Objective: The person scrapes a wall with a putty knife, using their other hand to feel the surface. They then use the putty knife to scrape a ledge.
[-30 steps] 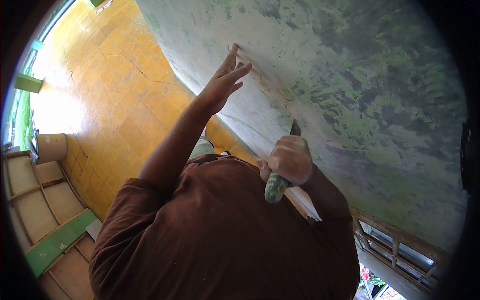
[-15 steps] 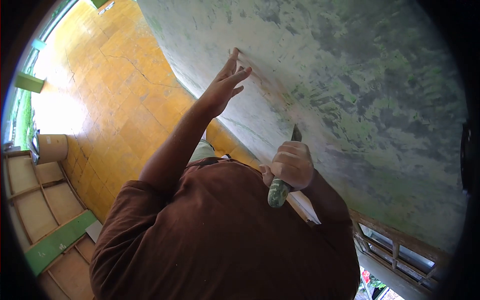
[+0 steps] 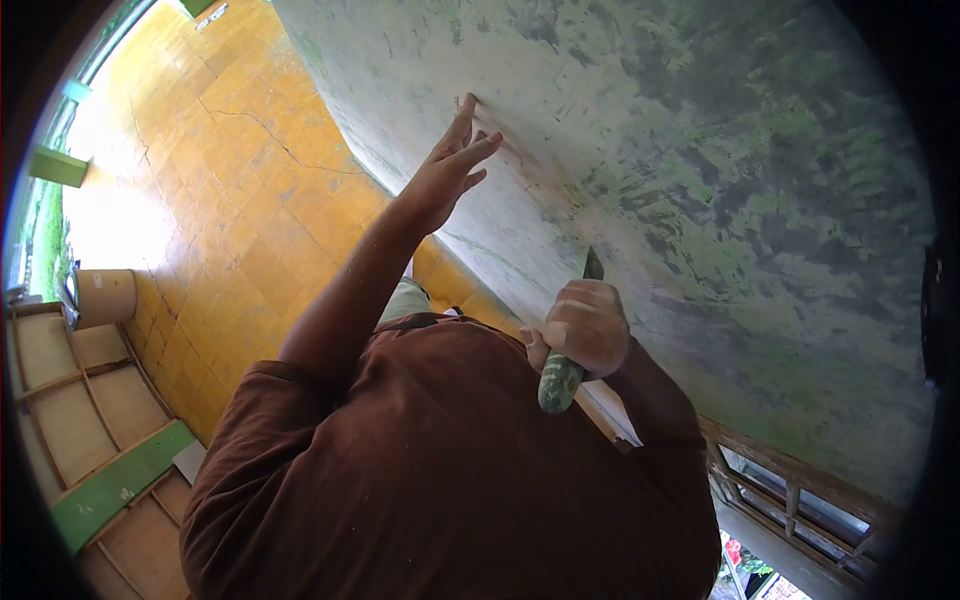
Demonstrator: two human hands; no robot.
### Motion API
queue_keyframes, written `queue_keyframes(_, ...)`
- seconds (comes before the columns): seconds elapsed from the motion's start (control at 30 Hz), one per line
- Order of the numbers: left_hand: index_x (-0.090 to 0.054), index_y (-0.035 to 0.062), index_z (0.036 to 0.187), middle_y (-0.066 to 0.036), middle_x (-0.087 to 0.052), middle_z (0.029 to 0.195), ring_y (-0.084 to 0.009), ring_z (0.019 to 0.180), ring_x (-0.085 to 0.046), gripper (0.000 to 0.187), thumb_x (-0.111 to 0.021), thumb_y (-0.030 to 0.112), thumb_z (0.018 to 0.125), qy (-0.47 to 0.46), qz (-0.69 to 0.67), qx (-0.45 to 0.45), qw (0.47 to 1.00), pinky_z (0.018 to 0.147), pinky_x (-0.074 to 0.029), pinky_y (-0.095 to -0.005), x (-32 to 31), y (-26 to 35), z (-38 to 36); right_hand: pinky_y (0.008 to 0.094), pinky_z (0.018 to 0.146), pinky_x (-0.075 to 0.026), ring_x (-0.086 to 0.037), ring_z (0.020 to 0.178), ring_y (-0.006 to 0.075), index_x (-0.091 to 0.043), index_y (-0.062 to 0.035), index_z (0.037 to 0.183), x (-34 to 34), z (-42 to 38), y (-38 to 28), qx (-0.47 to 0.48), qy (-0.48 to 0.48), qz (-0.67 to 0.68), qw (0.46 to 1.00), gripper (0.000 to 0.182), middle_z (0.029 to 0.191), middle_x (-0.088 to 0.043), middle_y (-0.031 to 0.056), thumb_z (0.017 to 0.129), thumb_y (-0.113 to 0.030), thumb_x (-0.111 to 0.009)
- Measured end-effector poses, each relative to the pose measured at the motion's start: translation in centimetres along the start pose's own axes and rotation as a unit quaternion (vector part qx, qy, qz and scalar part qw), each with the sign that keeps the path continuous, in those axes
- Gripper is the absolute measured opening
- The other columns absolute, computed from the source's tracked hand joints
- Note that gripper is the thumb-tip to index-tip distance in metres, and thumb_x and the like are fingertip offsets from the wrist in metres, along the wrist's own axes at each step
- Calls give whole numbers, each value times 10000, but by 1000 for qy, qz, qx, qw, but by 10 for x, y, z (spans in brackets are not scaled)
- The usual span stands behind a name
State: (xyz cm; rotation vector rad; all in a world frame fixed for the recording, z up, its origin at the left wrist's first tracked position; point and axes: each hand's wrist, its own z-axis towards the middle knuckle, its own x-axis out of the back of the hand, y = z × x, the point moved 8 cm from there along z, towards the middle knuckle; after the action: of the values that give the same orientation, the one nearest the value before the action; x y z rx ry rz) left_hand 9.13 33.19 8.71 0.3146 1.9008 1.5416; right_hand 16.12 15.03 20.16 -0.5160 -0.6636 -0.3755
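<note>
My right hand [image 3: 592,322] is closed round the thick, green-stained handle of a scraper [image 3: 558,388]. Its short dark blade juts out past my fist, with the tip close to or against the wall [image 3: 740,150]; exact contact is hard to see. Patchy green and grey paint, with paler scraped marks, covers that wall. Higher up, my left hand [image 3: 450,170] has its fingers spread, and the fingertips rest on the wall surface. Nothing is held in it.
A yellow tiled floor [image 3: 240,200] with cracks runs along the wall's foot. At the left stand a brown cylindrical container [image 3: 104,297] and a wooden panel with a green board [image 3: 125,485]. A wooden window frame [image 3: 790,505] is at the lower right.
My right hand and the scraper have shifted very slightly, the blade tip a touch higher along the wall. My left hand stays in almost the same place.
</note>
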Motion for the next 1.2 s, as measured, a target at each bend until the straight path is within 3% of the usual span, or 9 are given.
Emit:
queue_keyframes(0.3, 68, 155, 1508, -166, 135, 1561, -314, 1450, -27, 832, -523, 336, 951, -9, -17, -8, 1000, 1102, -238, -500, 2, -3, 0, 333, 375, -355, -461, 405, 200, -474, -101, 654, -3, -9, 13, 2, 37, -14, 999, 275, 531, -410, 27, 636, 23, -719)
queue_keyframes(0.33, 68, 155, 1508, -166, 135, 1561, -314, 1450, -27, 832, -523, 336, 951, -11, -17, -6, 1000, 1102, -238, -500, 1, -3, 0, 331, 367, -345, -456, 406, 185, -469, -108, 640, -4, -9, 27, -40, 11, 31, 999, 275, 529, -396, 18, 634, 22, -712)
queue_keyframes(0.5, 71, 157, 1508, -163, 143, 1560, -313, 1449, -24, 824, -516, 334, 957, -5, -6, -3, 1000, 1100, -238, -505, 2, -3, 1, 344, 377, -343, -457, 404, 200, -471, -110, 614, -2, -1, 7, -15, 6, 26, 1000, 277, 526, -410, 18, 663, -6, -723)
queue_keyframes(0.57, 71, 158, 1508, -162, 144, 1560, -313, 1450, -24, 819, -512, 331, 959, -8, -10, -1, 1000, 1099, -239, -507, 2, -4, -1, 332, 368, -332, -443, 396, 186, -458, -114, 611, -3, -8, 28, -59, 11, 24, 998, 281, 519, -395, 9, 659, -10, -715)
queue_keyframes(0.77, 70, 159, 1509, -156, 146, 1561, -309, 1450, -24, 806, -502, 324, 965, -6, -20, 1, 1000, 1091, -250, -510, 2, -2, 1, 334, 380, -343, -454, 397, 205, -475, -114, 612, -1, 0, 5, -15, 16, 19, 1000, 282, 508, -414, 21, 669, -30, -738)
queue_keyframes(0.87, 69, 159, 1509, -149, 146, 1563, -305, 1450, -33, 801, -497, 323, 967, -12, -25, 4, 1000, 1088, -258, -506, -1, -5, 0, 323, 370, -328, -449, 398, 189, -446, -119, 593, -7, -28, 54, -144, 80, 57, 985, 302, 504, -392, 24, 641, 8, -716)
queue_keyframes(1.0, 66, 160, 1510, -142, 146, 1564, -303, 1450, -38, 790, -489, 319, 970, -6, -11, 7, 1000, 1087, -264, -500, 2, -2, 0, 349, 374, -332, -436, 402, 213, -446, -100, 593, -12, -5, 3, -3, 0, 19, 1000, 307, 508, -384, 31, 644, 4, -731)
queue_keyframes(1.1, 66, 157, 1509, -144, 144, 1564, -310, 1450, -35, 794, -491, 325, 968, -5, -15, 1, 1000, 1090, -264, -501, 1, -4, 0, 327, 365, -320, -420, 397, 186, -435, -113, 588, -7, -8, 32, -58, 39, 34, 997, 299, 509, -362, 18, 618, 30, -696)
queue_keyframes(1.2, 70, 156, 1508, -149, 140, 1564, -316, 1449, -35, 806, -497, 334, 965, -8, -9, 1, 1000, 1090, -267, -498, 2, -3, 1, 333, 372, -325, -423, 391, 196, -440, -104, 605, -3, 2, 6, -9, 24, 9, 1000, 298, 514, -389, 21, 621, 45, -698)
